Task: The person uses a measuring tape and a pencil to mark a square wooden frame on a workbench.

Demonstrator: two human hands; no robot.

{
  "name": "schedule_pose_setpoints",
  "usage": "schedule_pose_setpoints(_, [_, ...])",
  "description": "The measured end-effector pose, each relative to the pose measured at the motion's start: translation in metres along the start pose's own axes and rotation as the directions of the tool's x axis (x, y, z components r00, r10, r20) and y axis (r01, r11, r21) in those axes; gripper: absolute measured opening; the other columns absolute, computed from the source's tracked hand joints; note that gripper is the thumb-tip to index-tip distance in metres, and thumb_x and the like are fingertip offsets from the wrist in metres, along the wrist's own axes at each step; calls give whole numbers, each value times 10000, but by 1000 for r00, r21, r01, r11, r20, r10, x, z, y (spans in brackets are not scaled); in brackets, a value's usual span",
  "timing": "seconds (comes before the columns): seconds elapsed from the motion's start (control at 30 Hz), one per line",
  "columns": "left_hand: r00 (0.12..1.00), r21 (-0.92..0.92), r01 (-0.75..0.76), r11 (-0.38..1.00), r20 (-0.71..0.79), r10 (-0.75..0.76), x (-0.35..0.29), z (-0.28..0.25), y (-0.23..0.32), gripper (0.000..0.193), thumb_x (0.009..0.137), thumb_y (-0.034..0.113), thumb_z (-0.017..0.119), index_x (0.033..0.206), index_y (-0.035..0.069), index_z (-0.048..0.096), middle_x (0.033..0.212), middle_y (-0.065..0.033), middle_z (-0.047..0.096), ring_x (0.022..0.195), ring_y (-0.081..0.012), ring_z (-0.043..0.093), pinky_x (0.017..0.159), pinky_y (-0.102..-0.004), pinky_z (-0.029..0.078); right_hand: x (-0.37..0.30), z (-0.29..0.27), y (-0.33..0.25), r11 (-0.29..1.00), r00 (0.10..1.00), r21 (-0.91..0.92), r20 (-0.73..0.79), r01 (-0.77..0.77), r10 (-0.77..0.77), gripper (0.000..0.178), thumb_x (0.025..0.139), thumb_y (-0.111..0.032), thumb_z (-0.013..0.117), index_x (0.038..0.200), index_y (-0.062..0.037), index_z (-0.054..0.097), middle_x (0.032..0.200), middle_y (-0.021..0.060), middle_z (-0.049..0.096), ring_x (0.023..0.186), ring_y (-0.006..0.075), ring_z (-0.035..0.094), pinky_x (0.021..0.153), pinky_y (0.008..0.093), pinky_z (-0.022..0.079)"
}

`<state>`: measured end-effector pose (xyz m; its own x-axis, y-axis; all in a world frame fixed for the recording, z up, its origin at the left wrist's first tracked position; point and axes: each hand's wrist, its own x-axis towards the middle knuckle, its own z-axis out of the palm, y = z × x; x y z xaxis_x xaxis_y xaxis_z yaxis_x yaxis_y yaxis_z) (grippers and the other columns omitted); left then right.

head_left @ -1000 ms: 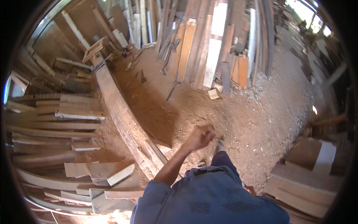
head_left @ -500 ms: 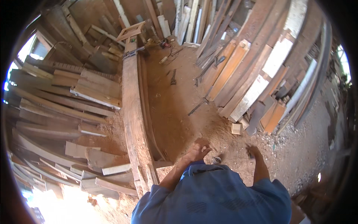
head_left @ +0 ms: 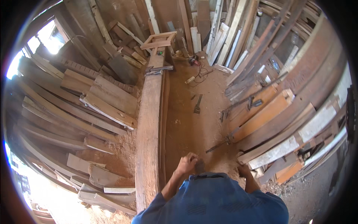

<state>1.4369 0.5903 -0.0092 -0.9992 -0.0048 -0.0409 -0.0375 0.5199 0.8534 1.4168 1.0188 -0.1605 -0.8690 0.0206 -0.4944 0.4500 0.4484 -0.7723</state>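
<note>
My left hand (head_left: 188,162) is raised in front of my blue shirt, to the right of the long wooden beam (head_left: 147,156). Its fingers are curled in, and whether something is inside them is hidden. Low on the right, my right hand (head_left: 244,170) hangs beside the leaning planks. It is dark, and its fingers cannot be made out. Across the beam's far part lies a metal bar clamp (head_left: 158,70). A small wooden frame (head_left: 159,41) rests on the beam's far end, close to a small green item (head_left: 160,53).
A dark tool (head_left: 197,104) and a red power tool (head_left: 194,61) with its cable lie on the dusty floor. Bar clamps (head_left: 218,143) lean by orange-brown boards (head_left: 261,117) on the right. Stacked planks (head_left: 108,99) fill the left side.
The view has swung left and forward, so the beam and boards sit farther right in it. My left hand has curled more tightly. My right hand now hangs closer to the leaning planks.
</note>
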Motion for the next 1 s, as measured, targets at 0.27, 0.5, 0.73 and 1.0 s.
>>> schedule_pose_setpoints(0.27, [990, 73, -138, 988, 49, 135, 268, -108, 49, 240, 945, 236, 705, 1096, 51, 674, 1029, -182, 736, 959, -378, 719, 836, -442, 574, 86, -31, 32, 904, 971, -420, 170, -84, 169, 312, 862, -207, 705, 905, 101, 732, 850, 218, 724, 804, 355, 706, 703, 499, 553])
schedule_pose_setpoints(0.5, [982, 40, 11, 999, -191, -3, 414, -174, -31, 229, 927, 158, 733, 1114, 31, 694, 1046, -177, 735, 958, -332, 729, 829, -402, 580, 289, -18, -156, 768, 816, -425, 108, -479, 568, 431, 905, -273, 672, 1191, 49, 685, 1028, 227, 716, 847, 353, 710, 763, 515, 581])
schedule_pose_setpoints(0.73, [903, -22, 313, 949, -304, -305, 511, -216, -76, 254, 913, 196, 742, 1107, 34, 714, 1014, -154, 763, 941, -259, 749, 839, -372, 590, 603, 22, -378, 805, 869, -330, 228, 492, -438, 477, 839, -354, 687, 1137, 17, 717, 997, 226, 748, 952, 307, 722, 854, 428, 555])
schedule_pose_setpoints(1.0, [893, -136, 360, 923, -235, -383, 654, -225, -89, 278, 937, 211, 729, 1148, 30, 715, 1061, -169, 751, 996, -259, 721, 903, -375, 557, 715, 121, -683, 811, 903, -411, 290, 417, -317, 454, 830, -300, 727, 1204, -49, 673, 1110, 205, 716, 999, 312, 696, 879, 418, 540])
